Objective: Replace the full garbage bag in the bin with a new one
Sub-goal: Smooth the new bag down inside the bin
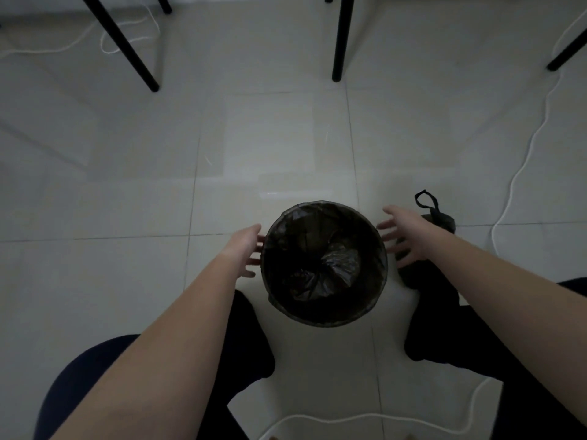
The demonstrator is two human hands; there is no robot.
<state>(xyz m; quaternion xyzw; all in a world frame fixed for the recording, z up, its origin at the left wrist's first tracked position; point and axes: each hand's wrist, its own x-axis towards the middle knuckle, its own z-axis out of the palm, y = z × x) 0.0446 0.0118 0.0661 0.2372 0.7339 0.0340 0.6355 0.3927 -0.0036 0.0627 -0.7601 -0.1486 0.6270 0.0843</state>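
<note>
hands [246, 246] spread empty beside bin [324, 203]; tied bag [446, 222] half hidden behind right hand [403, 233]

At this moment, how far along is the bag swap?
Looks done: a tied black bag sits on the floor right of the bin, and a liner covers its rim. In hand: left hand and right hand open beside the rim. Left: perhaps final smoothing.

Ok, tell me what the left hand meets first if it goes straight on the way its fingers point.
The left hand would first meet the side of the bin, just under its rim. It looks almost there, though depth is unclear.
</note>
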